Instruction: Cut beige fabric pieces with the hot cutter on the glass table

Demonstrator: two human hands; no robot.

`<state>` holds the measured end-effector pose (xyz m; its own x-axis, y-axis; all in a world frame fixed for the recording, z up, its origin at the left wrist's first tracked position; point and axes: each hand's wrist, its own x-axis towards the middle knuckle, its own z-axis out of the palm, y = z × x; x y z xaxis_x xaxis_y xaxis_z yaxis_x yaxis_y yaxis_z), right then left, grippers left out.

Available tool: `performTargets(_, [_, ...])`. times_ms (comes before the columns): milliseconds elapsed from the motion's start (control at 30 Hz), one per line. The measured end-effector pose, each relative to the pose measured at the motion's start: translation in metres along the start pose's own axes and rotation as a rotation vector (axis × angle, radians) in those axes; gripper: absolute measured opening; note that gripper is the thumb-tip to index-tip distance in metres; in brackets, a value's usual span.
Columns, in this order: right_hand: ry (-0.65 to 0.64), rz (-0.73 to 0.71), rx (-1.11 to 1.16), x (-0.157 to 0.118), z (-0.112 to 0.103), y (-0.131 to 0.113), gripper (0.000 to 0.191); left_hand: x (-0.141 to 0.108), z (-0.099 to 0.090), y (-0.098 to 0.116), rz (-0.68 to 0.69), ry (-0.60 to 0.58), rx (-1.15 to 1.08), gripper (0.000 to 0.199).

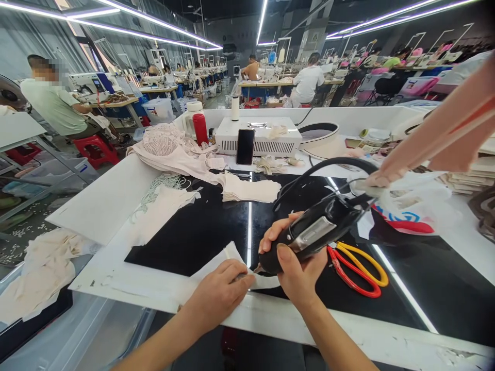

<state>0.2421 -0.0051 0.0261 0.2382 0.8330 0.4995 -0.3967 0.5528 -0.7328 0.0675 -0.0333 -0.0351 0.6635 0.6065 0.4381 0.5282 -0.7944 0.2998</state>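
Note:
My right hand is wrapped around a black corded hand tool with a metal plate on its side; its kind is unclear. The tool's narrow tip points down and left, close to a white fabric piece. With fingers bent and pressed together, my left hand grips that piece near the tip, at the front edge of a black glossy board. Just right of the tool lie scissors or snips with red and yellow handles. Their blades are hidden.
A stack of cream fabric pieces lies behind my hands. Beyond stand a phone, a white vented box and a red bottle. Pinkish cloth hangs at right above the tool's cord. Several people sit at sewing tables farther off.

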Motion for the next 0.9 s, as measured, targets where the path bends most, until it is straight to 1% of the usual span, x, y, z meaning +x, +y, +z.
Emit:
performTargets(200, [0.012, 0.019, -0.079, 0.000, 0.000, 0.002, 0.034, 0.000, 0.000, 0.001, -0.005, 0.005, 0.004, 0.023])
performTargets(433, [0.010, -0.005, -0.013, 0.003, 0.006, 0.005, 0.037, 0.001, 0.001, 0.001, -0.013, 0.006, -0.005, 0.020])
performTargets(567, [0.014, -0.025, -0.050, 0.002, 0.008, 0.009, 0.033, 0.001, 0.003, 0.002, -0.019, 0.023, -0.010, 0.017])
performTargets(633, [0.027, -0.011, -0.071, 0.001, 0.007, 0.009, 0.031, 0.000, 0.004, 0.003, -0.024, 0.035, -0.011, 0.017])
performTargets(700, [0.023, 0.011, -0.090, 0.001, 0.003, 0.007, 0.029, 0.000, 0.006, 0.003, -0.038, 0.040, -0.008, 0.017])
performTargets(767, [0.004, 0.019, -0.133, 0.003, -0.003, 0.004, 0.032, 0.001, 0.009, 0.000, -0.054, 0.049, 0.005, 0.015])
performTargets(833, [-0.016, 0.032, -0.232, 0.005, -0.014, 0.001, 0.038, 0.004, 0.012, -0.006, -0.050, 0.069, 0.026, 0.014])
performTargets(900, [-0.010, 0.033, -0.377, 0.004, -0.031, -0.002, 0.048, 0.009, 0.013, -0.012, -0.034, 0.081, 0.058, 0.008])
